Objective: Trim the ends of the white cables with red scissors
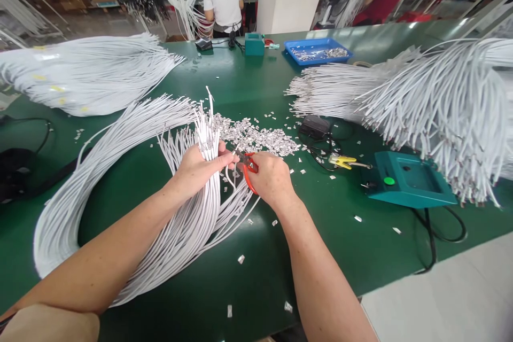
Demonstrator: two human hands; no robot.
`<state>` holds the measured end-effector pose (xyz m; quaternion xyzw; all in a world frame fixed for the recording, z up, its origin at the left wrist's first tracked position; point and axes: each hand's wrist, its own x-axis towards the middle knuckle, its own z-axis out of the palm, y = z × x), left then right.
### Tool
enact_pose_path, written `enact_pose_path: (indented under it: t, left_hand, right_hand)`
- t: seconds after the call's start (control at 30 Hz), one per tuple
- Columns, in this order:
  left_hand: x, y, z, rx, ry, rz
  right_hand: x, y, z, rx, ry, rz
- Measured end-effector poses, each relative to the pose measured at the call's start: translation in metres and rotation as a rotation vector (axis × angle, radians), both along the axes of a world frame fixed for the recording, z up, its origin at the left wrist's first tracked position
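My left hand (pixel 200 164) is wrapped round a thick bundle of white cables (pixel 208 197), whose ends stick up above the fingers. Its thumb and forefinger pinch one cable end toward the right. In my right hand (pixel 272 175) is a pair of red-handled pliers (pixel 249 171); their jaws meet that cable end, and whether they have closed on it is too small to tell. Behind the hands lies a heap of small shiny metal pieces (pixel 256 136). The rest of the cables (pixel 68 214) curve in a wide loop over the green table (pixel 332 256) to the left.
Large cable bundles lie at the left (pixel 80 75) and right (pixel 444 96). A teal device (pixel 409 179) with a yellow-handled clip (pixel 342 162) stands at the right, near a black adapter (pixel 315 126). Farther back are a blue tray (pixel 316 51) and a smaller teal box (pixel 254 44). People work beyond the table.
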<state>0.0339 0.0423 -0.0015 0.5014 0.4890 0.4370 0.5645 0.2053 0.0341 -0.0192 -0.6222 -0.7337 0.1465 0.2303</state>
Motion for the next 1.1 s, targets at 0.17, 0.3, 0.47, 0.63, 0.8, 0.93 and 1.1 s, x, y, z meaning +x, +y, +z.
enact_pose_path:
  t: [0.17, 0.3, 0.47, 0.63, 0.8, 0.93, 1.1]
  left_hand:
    - [-0.002, 0.005, 0.000, -0.091, -0.125, -0.087]
    - [-0.004, 0.008, 0.000, -0.184, -0.261, -0.216]
    - [-0.001, 0.006, 0.000, -0.260, -0.342, -0.313]
    - [0.003, 0.004, 0.000, -0.268, -0.392, -0.353]
    - [0.003, 0.004, 0.000, -0.281, -0.395, -0.355]
    - [0.002, 0.004, 0.001, -0.268, -0.355, -0.349]
    - [0.002, 0.003, 0.001, -0.288, -0.337, -0.272]
  right_hand:
    - [0.003, 0.001, -0.001, -0.016, 0.069, 0.003]
    - [0.011, 0.004, 0.004, -0.152, 0.460, 0.056]
    - [0.014, 0.005, 0.009, -0.192, 1.082, 0.192]
    - [0.015, 0.005, 0.008, -0.220, 1.162, 0.279]
    - [0.014, 0.005, 0.008, -0.202, 1.169, 0.292]
    - [0.011, 0.005, 0.008, -0.172, 1.146, 0.265]
    - [0.006, 0.004, 0.007, -0.168, 1.095, 0.215]
